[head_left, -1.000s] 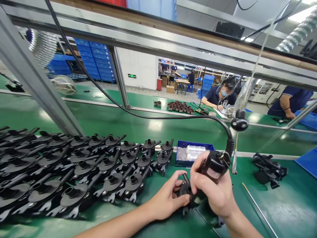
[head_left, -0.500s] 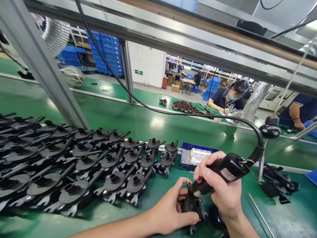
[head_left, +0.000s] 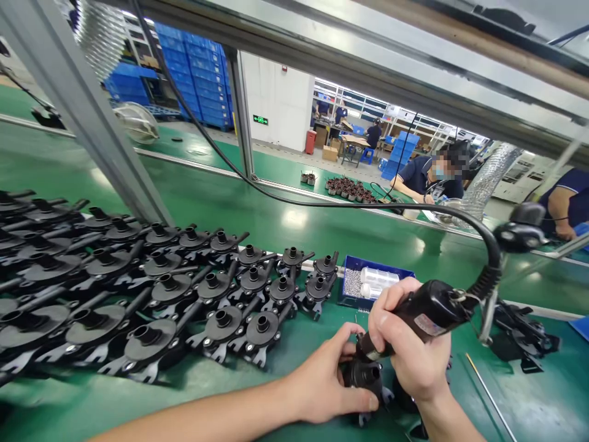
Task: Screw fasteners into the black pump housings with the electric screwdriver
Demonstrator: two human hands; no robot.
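Nearest the camera, the left hand (head_left: 329, 387) cups a black pump body (head_left: 363, 376) on the green table (head_left: 257, 399), its thumb and fingers curled around the housing; compared with a second ago that hand has slid further round the part, so the grip reads as firmer bracing. The right hand (head_left: 416, 356) is wrapped closed around a black electric screwdriver (head_left: 421, 313), which has tipped from steep to a lower slant over the last second, and its tip now sits right at the top of the pump body; to my eye the tool is being seated on a fastening point, though the bit itself is hidden behind the fingers. The screwdriver's thick cable (head_left: 488, 258) arches up and back over the bench. Just to the right lie a thin metal rod (head_left: 490, 396) and a heap of black parts (head_left: 522, 334). Just behind the hands stands a blue tray (head_left: 350, 265) with small screws and clear plastic tubes. To the left, rows of finished pumps (head_left: 151, 288) crowd the table near the working spot, leaving little room on that side. A slanting metal post (head_left: 87, 116) rises beyond them. Farther off, across a second green bench, a seated person (head_left: 426, 178) works beside a cluster of small brown parts (head_left: 350, 189), and another person's arm (head_left: 564, 212) shows at the right edge.
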